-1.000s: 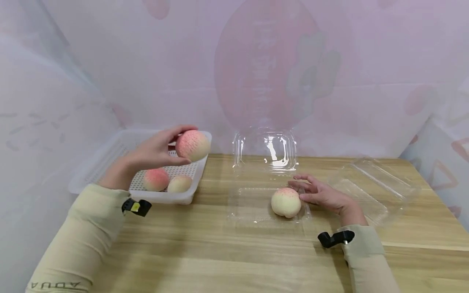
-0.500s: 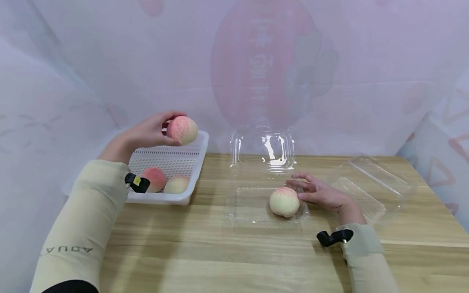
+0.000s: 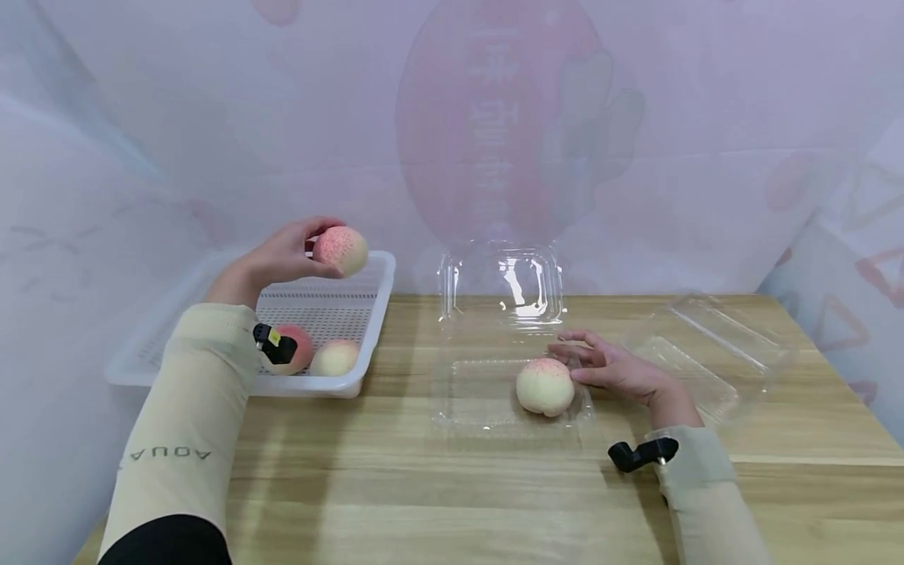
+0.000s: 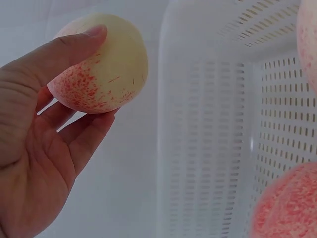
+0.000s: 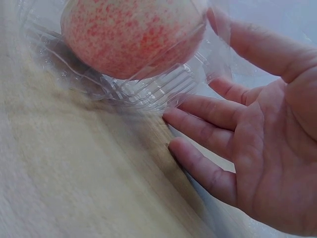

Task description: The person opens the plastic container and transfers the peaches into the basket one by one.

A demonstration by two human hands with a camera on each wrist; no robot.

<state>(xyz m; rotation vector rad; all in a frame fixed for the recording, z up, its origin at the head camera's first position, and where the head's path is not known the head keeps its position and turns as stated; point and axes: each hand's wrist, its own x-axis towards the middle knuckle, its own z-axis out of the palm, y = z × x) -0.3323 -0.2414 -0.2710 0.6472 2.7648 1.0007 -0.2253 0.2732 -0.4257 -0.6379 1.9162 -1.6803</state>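
Observation:
My left hand (image 3: pixel 278 257) holds a pink-and-cream peach (image 3: pixel 342 252) above the white slotted basket (image 3: pixel 374 329), thumb on one side and fingers under the other in the left wrist view. Inside the basket lie a pinker peach (image 3: pixel 300 349), partly hidden by the wrist camera, and a paler peach (image 3: pixel 335 358). Another peach (image 3: pixel 544 388) sits in the right part of a clear plastic clamshell box (image 3: pixel 480 392), whose lid stands raised at the back. Beside that box, my right hand (image 3: pixel 625 370) has its fingers extended, fingertips right at the box's side edge in the right wrist view.
A second clear plastic box (image 3: pixel 706 369) lies opened out on the wooden table (image 3: pixel 452 502) to the right. Behind the table hangs a pale printed cloth (image 3: pixel 318 118), with more cloth along both sides.
My left hand has moved up and slightly left with the peach, then stayed nearly still over the basket. The view has shifted slightly. My right hand stays beside the clamshell box.

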